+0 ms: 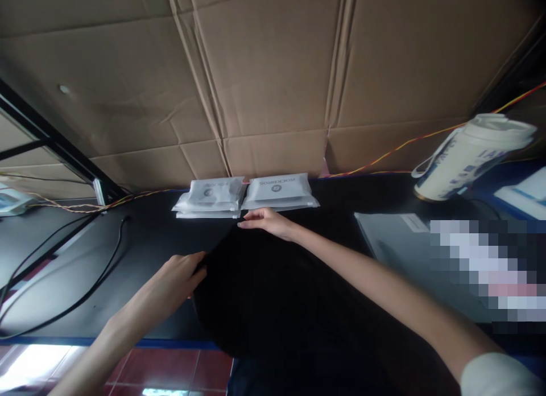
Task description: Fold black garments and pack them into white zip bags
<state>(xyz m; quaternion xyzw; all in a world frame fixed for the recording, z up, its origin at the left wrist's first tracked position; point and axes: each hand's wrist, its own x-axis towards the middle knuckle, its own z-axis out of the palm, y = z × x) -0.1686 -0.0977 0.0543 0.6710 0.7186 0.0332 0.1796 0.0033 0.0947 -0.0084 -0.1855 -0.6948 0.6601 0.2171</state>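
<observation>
A large piece of black cloth [264,293] spreads over the front of the dark tabletop and hangs past its near edge; its exact kind does not show. My left hand [181,273] is closed on the left edge of the cloth, thumb below and fingers on top. At the cloth's far edge, my right hand [268,222] pinches the fabric between thumb and fingers. Just beyond that hand lie a left stack of frosted zip bags [209,197] and a right frosted zip bag [279,190] with printed lettering.
Cardboard [273,89] covers the back. A pale tumbler [469,157] with a strap stands at the right, behind a grey flat folder [409,259]. A black cable [106,271] curves across the table's left part. Thin twisted wires [396,148] run along the back.
</observation>
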